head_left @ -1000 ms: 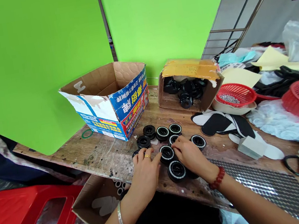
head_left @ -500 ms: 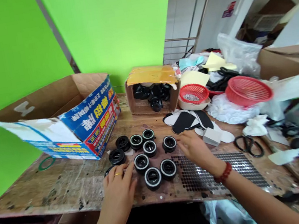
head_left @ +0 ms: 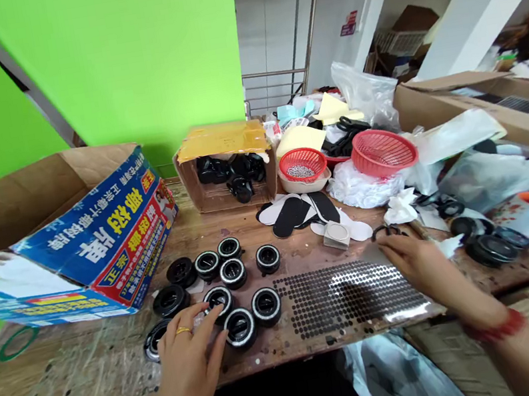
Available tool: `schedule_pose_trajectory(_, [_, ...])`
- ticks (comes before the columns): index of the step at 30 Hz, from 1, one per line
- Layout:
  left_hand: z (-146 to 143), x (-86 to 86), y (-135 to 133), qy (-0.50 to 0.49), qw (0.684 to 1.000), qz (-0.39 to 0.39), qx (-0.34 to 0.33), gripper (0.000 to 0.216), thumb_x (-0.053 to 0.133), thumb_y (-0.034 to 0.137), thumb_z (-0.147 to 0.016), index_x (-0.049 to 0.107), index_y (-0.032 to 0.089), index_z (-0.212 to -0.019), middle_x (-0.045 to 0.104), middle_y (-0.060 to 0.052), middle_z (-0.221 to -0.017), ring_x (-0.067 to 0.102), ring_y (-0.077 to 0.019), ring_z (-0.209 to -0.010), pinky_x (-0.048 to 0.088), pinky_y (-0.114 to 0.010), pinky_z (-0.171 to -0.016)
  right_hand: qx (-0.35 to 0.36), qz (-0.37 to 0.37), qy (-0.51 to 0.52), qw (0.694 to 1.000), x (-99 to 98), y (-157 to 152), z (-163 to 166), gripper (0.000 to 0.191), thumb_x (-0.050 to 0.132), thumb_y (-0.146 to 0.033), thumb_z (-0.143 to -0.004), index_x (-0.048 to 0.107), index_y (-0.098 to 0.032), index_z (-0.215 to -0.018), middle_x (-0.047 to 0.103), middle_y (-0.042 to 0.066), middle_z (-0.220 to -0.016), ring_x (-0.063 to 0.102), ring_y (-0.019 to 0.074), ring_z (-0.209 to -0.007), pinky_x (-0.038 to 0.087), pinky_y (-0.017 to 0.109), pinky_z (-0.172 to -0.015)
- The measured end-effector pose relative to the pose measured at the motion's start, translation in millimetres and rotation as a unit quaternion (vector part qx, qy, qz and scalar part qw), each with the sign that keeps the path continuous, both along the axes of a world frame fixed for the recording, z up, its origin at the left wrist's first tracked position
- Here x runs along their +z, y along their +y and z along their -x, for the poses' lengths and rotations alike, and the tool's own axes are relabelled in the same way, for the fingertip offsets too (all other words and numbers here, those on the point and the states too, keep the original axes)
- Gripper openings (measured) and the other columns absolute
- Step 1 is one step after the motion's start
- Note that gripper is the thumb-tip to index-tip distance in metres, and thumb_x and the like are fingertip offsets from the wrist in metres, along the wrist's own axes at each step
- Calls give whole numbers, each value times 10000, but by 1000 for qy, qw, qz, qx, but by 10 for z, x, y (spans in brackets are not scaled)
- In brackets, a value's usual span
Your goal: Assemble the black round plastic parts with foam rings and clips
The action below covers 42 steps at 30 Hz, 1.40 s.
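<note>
On the wooden bench lies a group of black round parts (head_left: pixel 241 327) with pale rings, several of them, each with a dark bar across its middle. My left hand (head_left: pixel 188 346) rests palm down over the group's lower left, fingers apart, its index fingertip at a ringed part (head_left: pixel 218 298). Darker round parts without pale rings, such as one black part (head_left: pixel 170 300), lie beyond it. My right hand (head_left: pixel 415 267) is over the far right edge of a sheet of small black dots (head_left: pixel 332 298). Its fingertips are together at a blurred greyish piece, beside black-handled scissors (head_left: pixel 385 230).
A blue printed carton (head_left: pixel 112 230) stands at left; a smaller open box (head_left: pixel 193 193) holds black parts. Behind the dots lie black and white insole-shaped pieces (head_left: pixel 287 214) and a small pale block (head_left: pixel 336 234). Red baskets (head_left: pixel 383 152), bags and a mug (head_left: pixel 525 213) crowd the right.
My right hand has moved right, away from a ringed part to the far side of the dot sheet. My left hand stays near the round parts. The view has turned right.
</note>
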<state>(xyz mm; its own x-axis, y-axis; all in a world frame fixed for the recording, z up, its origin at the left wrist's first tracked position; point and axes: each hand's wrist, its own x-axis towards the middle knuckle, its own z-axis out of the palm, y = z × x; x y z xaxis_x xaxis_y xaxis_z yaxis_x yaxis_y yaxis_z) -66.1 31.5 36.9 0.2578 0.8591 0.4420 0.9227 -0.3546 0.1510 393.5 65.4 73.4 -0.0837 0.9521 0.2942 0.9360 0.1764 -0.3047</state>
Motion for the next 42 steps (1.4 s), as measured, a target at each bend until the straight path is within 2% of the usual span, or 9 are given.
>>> schedule_pose_trajectory(6, [13,-41,25,-8,1000,4,-25,302,530,342,-949,699,311,-1197,675,-93,-1206,612,-301,-1102,495,-415,-817,36,238,3,971,70,-568,-461,150,573,-250,-775,647,-235,-646,682,44,-616,618,206,-546,425,283,-534])
schedule_pose_trajectory(13, [-43,6,-20,-11,999,-10,-35,280,552,332,-943,695,306,-1183,673,-91,-1198,603,-294,-1100,489,-401,-816,-8,30,-14,999,-72,278,192,78,582,-257,-818,598,-199,-769,661,71,-769,624,209,-703,462,290,-655])
schedule_pose_trajectory(19, [115,131,-115,-32,999,1,16,287,546,290,-944,688,279,-1192,661,-102,-1183,587,-301,-1099,487,-437,-852,-27,31,-61,997,-255,909,565,141,599,-143,-697,491,-218,-646,599,59,-701,601,224,-705,408,287,-635])
schedule_pose_trajectory(24, [398,83,-150,-84,990,13,111,276,577,276,-917,707,261,-1160,663,-106,-1162,589,-311,-1094,485,-466,-878,-5,56,-89,994,-251,983,499,271,571,-148,-676,361,-256,-543,489,7,-530,523,194,-523,330,284,-541])
schedule_pose_trajectory(28, [577,26,-101,-121,979,34,160,312,550,325,-940,691,231,-1202,668,-115,-1159,588,-300,-1080,488,-466,-903,20,13,-60,998,-79,1028,567,155,563,-247,-713,444,-253,-614,547,20,-548,541,210,-506,347,298,-528])
schedule_pose_trajectory(31, [617,24,-6,-122,975,50,180,346,504,344,-969,684,196,-1225,665,-137,-1174,573,-307,-1107,474,-486,-947,79,-26,51,995,136,1069,1066,121,583,-331,-729,586,-225,-787,638,37,-638,594,213,-547,403,293,-534])
schedule_pose_trajectory(34, [571,77,115,-118,969,78,201,376,465,362,-993,660,202,-1272,650,-144,-1229,547,-317,-1158,470,-495,-962,194,-1,148,970,273,1091,1914,205,548,-384,-809,654,-212,-843,713,55,-754,658,214,-667,481,298,-632])
schedule_pose_trajectory(38, [479,181,261,-103,962,123,221,411,426,387,-1014,627,210,-1326,615,-144,-1308,512,-325,-1222,452,-495,-996,247,74,158,953,215,1182,3026,233,479,-274,-869,689,-183,-824,740,55,-788,670,190,-696,494,273,-654])
schedule_pose_trajectory(42, [456,241,378,-90,957,151,229,437,379,397,-1029,604,213,-1356,590,-149,-1344,491,-336,-1264,443,-496,-1006,248,98,110,958,80,1353,3692,254,476,-186,-894,724,-157,-845,702,29,-649,642,169,-587,461,238,-576])
